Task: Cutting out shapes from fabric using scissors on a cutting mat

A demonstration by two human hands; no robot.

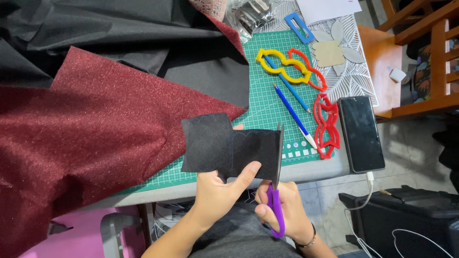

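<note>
My left hand (221, 191) pinches the lower edge of a black fabric piece (224, 145) held above the table's front edge; faint traced outlines show on it. My right hand (282, 210) grips purple-handled scissors (276, 184), whose dark blades run up along the right edge of the black piece. Both hands hover just in front of the green cutting mat (267, 95).
Glittery dark red fabric (86, 143) and black cloth (119, 33) cover the left. On the mat lie a yellow template (282, 67), red templates (327, 124), two blue pens (291, 110). A phone (361, 134) with cable lies right; wooden chair (420, 62) beyond.
</note>
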